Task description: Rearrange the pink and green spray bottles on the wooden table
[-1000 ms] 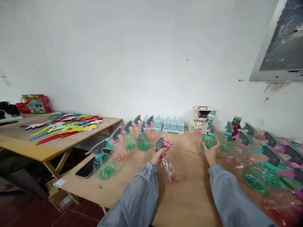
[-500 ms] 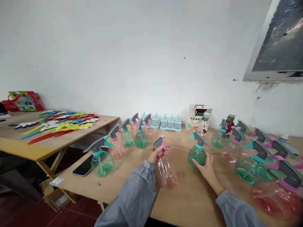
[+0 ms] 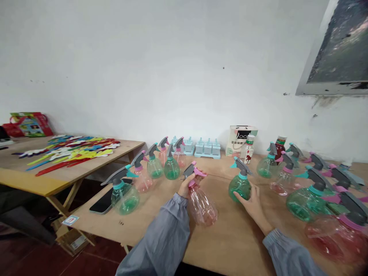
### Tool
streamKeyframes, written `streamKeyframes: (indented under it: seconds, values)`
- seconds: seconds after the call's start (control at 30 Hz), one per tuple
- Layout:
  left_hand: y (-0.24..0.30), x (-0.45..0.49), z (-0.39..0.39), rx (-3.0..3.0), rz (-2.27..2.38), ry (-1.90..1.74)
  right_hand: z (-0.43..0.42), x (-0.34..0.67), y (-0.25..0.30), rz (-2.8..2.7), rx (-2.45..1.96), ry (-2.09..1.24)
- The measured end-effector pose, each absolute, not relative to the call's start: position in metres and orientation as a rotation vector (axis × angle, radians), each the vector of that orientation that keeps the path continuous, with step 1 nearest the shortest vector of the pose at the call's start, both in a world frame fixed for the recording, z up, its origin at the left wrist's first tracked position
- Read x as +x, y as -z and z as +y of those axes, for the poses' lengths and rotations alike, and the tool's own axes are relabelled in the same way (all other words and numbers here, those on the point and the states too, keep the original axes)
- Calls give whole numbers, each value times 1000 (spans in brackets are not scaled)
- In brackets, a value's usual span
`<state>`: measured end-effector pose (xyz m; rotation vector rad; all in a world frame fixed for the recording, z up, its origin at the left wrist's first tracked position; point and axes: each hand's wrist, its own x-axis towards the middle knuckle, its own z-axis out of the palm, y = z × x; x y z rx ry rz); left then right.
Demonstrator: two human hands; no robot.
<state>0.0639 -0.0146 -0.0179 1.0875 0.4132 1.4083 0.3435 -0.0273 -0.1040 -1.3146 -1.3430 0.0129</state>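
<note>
My left hand (image 3: 187, 184) is closed round the neck of a pink spray bottle (image 3: 203, 207), which leans with its grey and pink head toward the left. Around the round body of a green spray bottle (image 3: 240, 186) my right hand (image 3: 253, 197) is curled, thumb in front; that bottle stands upright with a grey and turquoise head. Just left of my hands is a group of pink and green bottles, among them a green spray bottle (image 3: 171, 168). On the right, more stand close together, including a large pink spray bottle (image 3: 335, 237) near the front.
Light-blue ice-pop moulds (image 3: 207, 148), a paper bag (image 3: 234, 142) and a white bottle (image 3: 248, 150) line the back by the wall. A phone (image 3: 102, 201) lies at the table's left. Colourful hand-shaped pieces (image 3: 83, 149) cover part of another table (image 3: 34, 180).
The pink bottle in my left hand tilts more, its head moving slightly left and its base slightly up and right. My right hand keeps its hold on the green bottle.
</note>
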Motion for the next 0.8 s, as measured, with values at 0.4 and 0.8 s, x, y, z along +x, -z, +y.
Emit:
streamKeyframes:
  seconds: [0.4,0.8]
  values:
    - [18,61,-15,1114,370,-1273,-28,343,102,-1353,-1304,-33]
    - [11,62,-20,1180,400,-1413,-29,344,101,-1377,-1306,-76]
